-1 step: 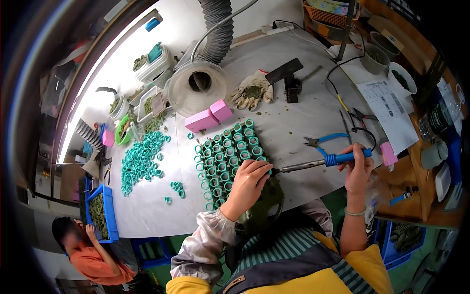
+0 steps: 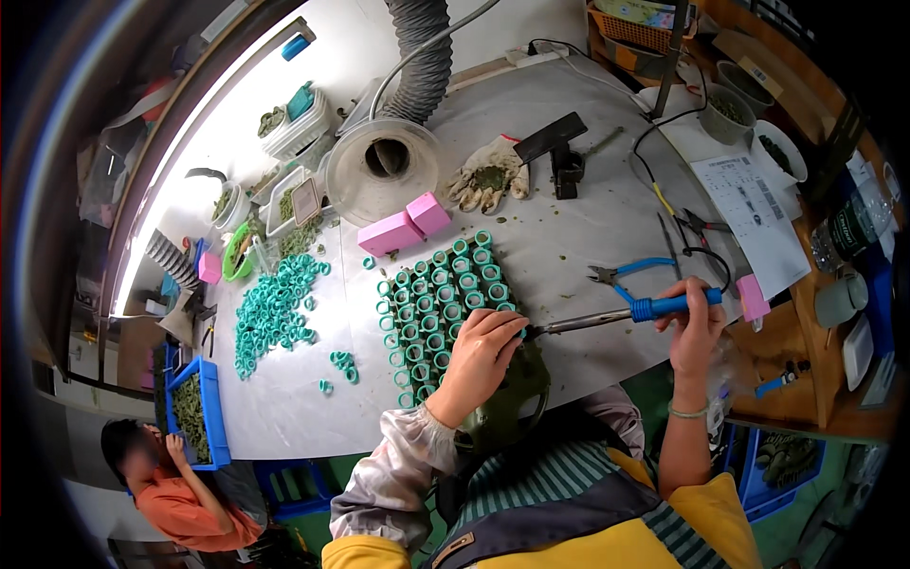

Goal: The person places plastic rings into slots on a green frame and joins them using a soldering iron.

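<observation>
My right hand (image 2: 695, 327) is closed round the blue handle of a soldering iron (image 2: 592, 321). Its metal shaft points left, and the tip ends close to the fingertips of my left hand (image 2: 483, 358). Those left fingers are bent and pressed together at the near right corner of a block of upright pieces topped with teal rings (image 2: 431, 313). What they pinch is hidden under them. Just below, against my apron, lies a rounded olive-green object (image 2: 512, 403), partly covered by my left hand; its kind does not show.
Loose teal rings (image 2: 275, 308) lie heaped on the left of the grey table (image 2: 569, 247). Pink blocks (image 2: 391, 234), a duct funnel (image 2: 379, 175) and a stained glove (image 2: 493, 175) stand behind. Blue-handled pliers (image 2: 630, 272) lie right. A person in orange (image 2: 185, 507) sits at lower left.
My right hand and the soldering iron have shifted very slightly to the right. My left hand looks the same.
</observation>
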A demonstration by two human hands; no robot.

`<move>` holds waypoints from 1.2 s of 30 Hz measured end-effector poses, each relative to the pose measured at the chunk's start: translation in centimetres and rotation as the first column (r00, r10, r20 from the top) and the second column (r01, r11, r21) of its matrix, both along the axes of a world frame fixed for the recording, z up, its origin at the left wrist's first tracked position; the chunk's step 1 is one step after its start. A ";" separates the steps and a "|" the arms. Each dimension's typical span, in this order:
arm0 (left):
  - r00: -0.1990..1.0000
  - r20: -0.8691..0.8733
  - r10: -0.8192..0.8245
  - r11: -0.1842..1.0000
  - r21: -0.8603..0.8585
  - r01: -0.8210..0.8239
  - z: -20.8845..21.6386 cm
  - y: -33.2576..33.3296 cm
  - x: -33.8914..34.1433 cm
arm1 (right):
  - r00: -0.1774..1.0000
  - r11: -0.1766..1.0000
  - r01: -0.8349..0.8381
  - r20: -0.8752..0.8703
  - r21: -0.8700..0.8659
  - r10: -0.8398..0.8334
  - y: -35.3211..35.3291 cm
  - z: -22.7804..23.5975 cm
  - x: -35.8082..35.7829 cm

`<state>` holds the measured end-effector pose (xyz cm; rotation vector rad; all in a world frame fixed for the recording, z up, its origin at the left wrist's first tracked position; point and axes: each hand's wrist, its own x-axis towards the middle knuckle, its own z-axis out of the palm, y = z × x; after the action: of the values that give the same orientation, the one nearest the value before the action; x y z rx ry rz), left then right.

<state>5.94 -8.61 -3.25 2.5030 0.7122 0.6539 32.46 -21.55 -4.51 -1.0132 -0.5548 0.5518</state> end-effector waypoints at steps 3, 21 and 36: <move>1.000 -0.009 -0.009 0.999 0.030 0.010 -0.3 0.0 -0.5 | 0.994 0.994 0.101 0.042 -0.049 -0.099 -0.5 -0.6 1.4; 0.663 -0.137 0.736 0.677 0.161 -0.718 -4.3 2.2 -22.3 | 0.980 0.975 0.200 0.007 -0.097 -0.200 -1.7 1.5 2.8; 0.402 0.285 0.870 0.380 -0.908 -0.177 -5.9 4.0 -27.0 | 0.976 0.971 0.217 0.000 -0.096 -0.218 -2.5 1.8 3.4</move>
<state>-21.09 -4.65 -9.14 0.8679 1.2290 1.2133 35.83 -24.05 -2.74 -1.1458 -0.4045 0.3913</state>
